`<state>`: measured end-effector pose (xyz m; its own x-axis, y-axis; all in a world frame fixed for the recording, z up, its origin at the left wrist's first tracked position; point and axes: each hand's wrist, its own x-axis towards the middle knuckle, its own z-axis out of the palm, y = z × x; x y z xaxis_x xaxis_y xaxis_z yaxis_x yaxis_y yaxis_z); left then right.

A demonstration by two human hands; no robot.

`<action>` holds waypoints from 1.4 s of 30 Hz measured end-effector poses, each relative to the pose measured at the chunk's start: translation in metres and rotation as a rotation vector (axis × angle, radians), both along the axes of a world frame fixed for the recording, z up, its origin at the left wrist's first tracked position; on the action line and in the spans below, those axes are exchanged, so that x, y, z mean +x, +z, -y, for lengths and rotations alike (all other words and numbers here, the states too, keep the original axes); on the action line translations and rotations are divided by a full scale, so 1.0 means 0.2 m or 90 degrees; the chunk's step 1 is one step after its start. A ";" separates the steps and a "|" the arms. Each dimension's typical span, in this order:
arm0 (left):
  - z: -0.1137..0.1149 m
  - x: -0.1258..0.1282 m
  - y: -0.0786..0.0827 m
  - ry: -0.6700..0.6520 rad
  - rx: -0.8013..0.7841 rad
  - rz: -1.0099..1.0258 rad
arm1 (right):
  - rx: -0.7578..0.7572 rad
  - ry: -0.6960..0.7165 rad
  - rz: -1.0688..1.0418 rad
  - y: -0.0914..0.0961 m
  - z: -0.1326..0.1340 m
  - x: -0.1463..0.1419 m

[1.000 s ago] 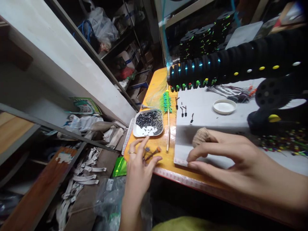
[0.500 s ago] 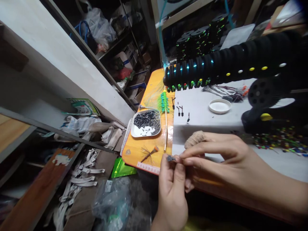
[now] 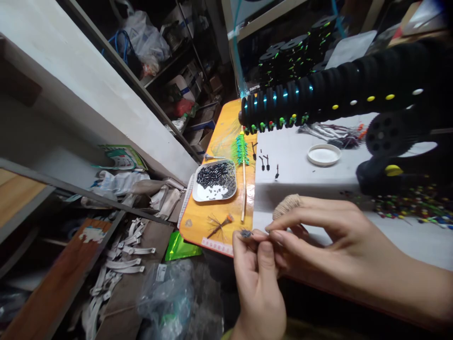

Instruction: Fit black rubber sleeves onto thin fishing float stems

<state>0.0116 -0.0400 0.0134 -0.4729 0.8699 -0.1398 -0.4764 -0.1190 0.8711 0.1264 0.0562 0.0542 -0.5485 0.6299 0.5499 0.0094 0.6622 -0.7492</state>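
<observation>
My left hand is raised at the near edge of the orange table, its thumb and forefinger pinched on a tiny dark bristly piece. My right hand meets it from the right, fingertips pinched at the same piece; its index finger wears a knitted beige cap. Just left of my hands a small orange-tipped bundle of thin wires lies on the table.
A white tray of small black parts and a stick with green beads lie farther back. A white sheet holds a white lid. A long row of black spools hangs overhead. Cluttered shelves and floor to the left.
My left hand lifted from the table by the wire bundle with the tiny piece and came right to meet my right hand, which rose off the sheet and pinched at it.
</observation>
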 end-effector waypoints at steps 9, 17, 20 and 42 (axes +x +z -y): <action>0.01 -0.03 0.05 -0.021 -0.017 0.064 | -0.034 0.042 0.001 -0.03 0.01 -0.01; 0.01 -0.11 0.02 0.025 0.101 0.050 | 0.008 0.029 0.020 -0.03 0.00 0.00; 0.01 -0.12 0.02 0.015 0.100 0.072 | 0.012 0.036 0.025 -0.02 0.01 -0.01; 0.01 -0.04 0.03 -0.032 -0.046 0.069 | -0.069 0.103 -0.051 -0.05 0.00 0.01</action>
